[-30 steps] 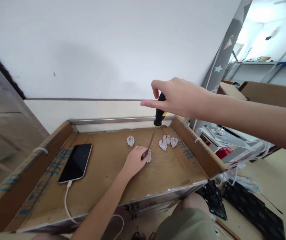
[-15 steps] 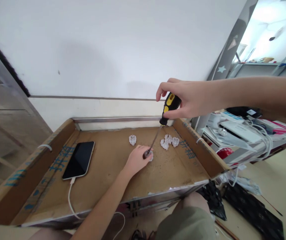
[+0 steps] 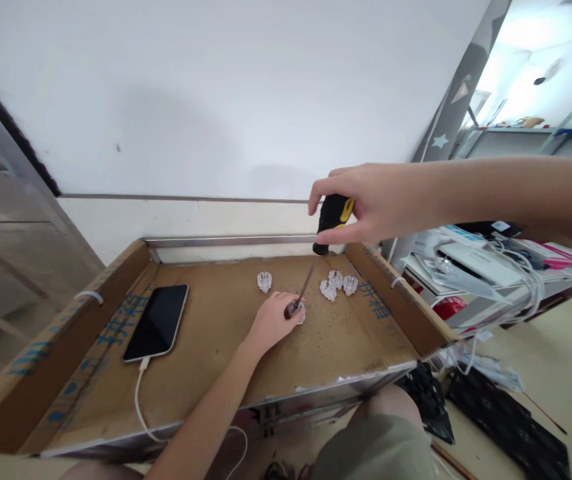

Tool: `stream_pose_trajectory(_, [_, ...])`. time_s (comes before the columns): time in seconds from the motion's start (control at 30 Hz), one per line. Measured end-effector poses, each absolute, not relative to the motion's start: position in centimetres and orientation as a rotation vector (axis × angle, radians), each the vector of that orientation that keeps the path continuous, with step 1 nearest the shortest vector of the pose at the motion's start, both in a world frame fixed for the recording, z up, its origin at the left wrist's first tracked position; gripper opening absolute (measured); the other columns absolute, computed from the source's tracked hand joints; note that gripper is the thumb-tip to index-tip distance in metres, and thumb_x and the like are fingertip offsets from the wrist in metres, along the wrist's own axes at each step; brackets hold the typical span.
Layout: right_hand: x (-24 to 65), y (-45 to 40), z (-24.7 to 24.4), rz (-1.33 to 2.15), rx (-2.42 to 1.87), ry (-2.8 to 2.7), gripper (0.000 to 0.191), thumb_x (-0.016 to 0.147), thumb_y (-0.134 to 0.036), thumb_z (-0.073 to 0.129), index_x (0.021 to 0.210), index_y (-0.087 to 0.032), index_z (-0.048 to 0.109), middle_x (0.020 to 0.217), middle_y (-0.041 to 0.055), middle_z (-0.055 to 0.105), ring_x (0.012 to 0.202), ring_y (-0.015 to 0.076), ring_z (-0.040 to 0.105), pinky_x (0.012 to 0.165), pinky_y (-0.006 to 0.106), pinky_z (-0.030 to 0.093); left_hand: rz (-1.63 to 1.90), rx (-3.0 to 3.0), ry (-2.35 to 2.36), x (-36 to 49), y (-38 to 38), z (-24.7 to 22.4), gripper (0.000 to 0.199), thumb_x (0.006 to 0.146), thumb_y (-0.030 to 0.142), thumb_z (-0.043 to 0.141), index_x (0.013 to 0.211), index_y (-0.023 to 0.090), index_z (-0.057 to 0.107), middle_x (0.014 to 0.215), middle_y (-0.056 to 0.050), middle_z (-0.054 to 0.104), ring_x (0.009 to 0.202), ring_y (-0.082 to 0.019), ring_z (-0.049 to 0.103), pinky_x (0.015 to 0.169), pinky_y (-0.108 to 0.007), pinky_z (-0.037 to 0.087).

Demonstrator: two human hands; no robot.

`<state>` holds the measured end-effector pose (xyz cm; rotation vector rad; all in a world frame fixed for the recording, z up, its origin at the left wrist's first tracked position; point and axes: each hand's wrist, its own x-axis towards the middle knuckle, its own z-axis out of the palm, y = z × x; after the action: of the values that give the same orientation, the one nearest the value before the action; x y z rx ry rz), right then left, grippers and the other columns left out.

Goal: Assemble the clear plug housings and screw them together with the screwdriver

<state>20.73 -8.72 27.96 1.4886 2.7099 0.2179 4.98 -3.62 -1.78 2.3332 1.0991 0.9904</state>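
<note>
My right hand [image 3: 353,203] is closed round the black and yellow handle of a screwdriver [image 3: 335,215], whose shaft slants down and left. The shaft's lower end meets a small dark piece [image 3: 293,309] at the fingertips of my left hand [image 3: 273,319]. Those fingers are closed on a clear plastic plug part [image 3: 301,315] on the cardboard, mostly covered by the hand. Several similar clear parts with metal pins lie near: one plug part [image 3: 265,281] behind my left hand, and a cluster of plug parts [image 3: 335,283] to the right.
The cardboard-lined tray [image 3: 206,373] has raised sides and dark specks near my left hand. A phone [image 3: 157,323] with a white cable [image 3: 139,400] lies at its left. A white wall [image 3: 216,100] rises behind. Boxes and cables [image 3: 486,267] are piled at the right.
The screwdriver's handle has turned in my right hand, its yellow patches now facing more to the right, and the hand has shifted slightly left. My left hand stays in place.
</note>
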Motion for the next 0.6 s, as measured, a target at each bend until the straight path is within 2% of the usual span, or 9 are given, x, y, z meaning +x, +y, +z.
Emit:
stream_pose_trajectory(0.07, [21.0, -8.7, 28.0, 0.226, 1.449, 2.735, 0.029, 0.078, -0.038, 0.056, 0.105, -0.027, 0.057, 0.099, 0.0032, 0.058, 0.072, 0.0145, 0.052, 0.064, 0.029, 0.038, 0.989, 2.328, 1.106, 5.0, -3.6, -1.8, 0.021, 0.08, 0.026, 0.058, 0.1, 0.023, 0.063, 0.099, -0.001, 0.066, 0.094, -0.019, 0.056, 0.086, -0.032, 0.046])
stream_pose_trajectory(0.17, [21.4, -8.8, 27.9, 0.206, 1.419, 2.765, 0.037, 0.075, -0.036, 0.061, 0.109, -0.028, 0.054, 0.105, 0.003, 0.055, 0.07, 0.0126, 0.051, 0.064, 0.028, 0.038, 0.975, 2.331, 1.109, 5.0, -3.6, -1.7, 0.02, 0.08, 0.026, 0.058, 0.099, 0.022, 0.063, 0.099, -0.001, 0.066, 0.094, -0.019, 0.056, 0.085, -0.033, 0.046])
stream_pose_trajectory(0.3, [21.3, -9.3, 27.9, 0.238, 1.4, 2.749, 0.028, 0.08, -0.035, 0.055, 0.106, -0.026, 0.056, 0.103, 0.0033, 0.054, 0.067, 0.0107, 0.05, 0.063, 0.027, 0.037, 0.978, 2.336, 1.105, 5.0, -3.7, -1.6, 0.021, 0.08, 0.025, 0.058, 0.099, 0.021, 0.063, 0.099, -0.001, 0.067, 0.093, -0.019, 0.057, 0.085, -0.032, 0.046])
stream_pose_trajectory(0.4, [20.9, -9.6, 28.0, 0.243, 1.425, 2.724, 0.035, 0.078, -0.031, 0.056, 0.113, -0.028, 0.054, 0.107, 0.0035, 0.052, 0.07, 0.0113, 0.051, 0.063, 0.027, 0.037, 0.978, 2.335, 1.113, 5.0, -3.6, -1.6, 0.021, 0.079, 0.026, 0.058, 0.099, 0.022, 0.063, 0.098, -0.002, 0.067, 0.093, -0.02, 0.057, 0.084, -0.032, 0.047])
stream_pose_trajectory(0.47, [20.8, -9.7, 28.1, 0.278, 1.415, 2.716, 0.029, 0.079, -0.031, 0.055, 0.108, -0.027, 0.057, 0.103, 0.003, 0.053, 0.07, 0.0117, 0.051, 0.064, 0.027, 0.037, 0.977, 2.334, 1.115, 5.0, -3.6, -1.7, 0.021, 0.079, 0.026, 0.058, 0.099, 0.023, 0.063, 0.098, -0.001, 0.067, 0.093, -0.02, 0.057, 0.083, -0.032, 0.046])
stream_pose_trajectory(0.53, [20.8, -9.7, 28.2, 0.262, 1.386, 2.719, 0.023, 0.079, -0.025, 0.053, 0.101, -0.027, 0.06, 0.104, 0.0024, 0.052, 0.069, 0.0105, 0.05, 0.064, 0.027, 0.037, 0.984, 2.334, 1.108, 5.0, -3.6, -1.8, 0.02, 0.08, 0.027, 0.058, 0.099, 0.023, 0.063, 0.098, -0.001, 0.067, 0.093, -0.02, 0.057, 0.083, -0.032, 0.046])
stream_pose_trajectory(0.6, [21.0, -9.7, 28.1, 0.251, 1.368, 2.697, 0.028, 0.076, -0.018, 0.054, 0.102, -0.027, 0.059, 0.113, 0.0025, 0.048, 0.067, 0.0088, 0.049, 0.063, 0.027, 0.038, 0.992, 2.336, 1.101, 5.0, -3.6, -1.9, 0.019, 0.081, 0.027, 0.058, 0.099, 0.022, 0.063, 0.098, -0.001, 0.067, 0.092, -0.019, 0.056, 0.083, -0.032, 0.045])
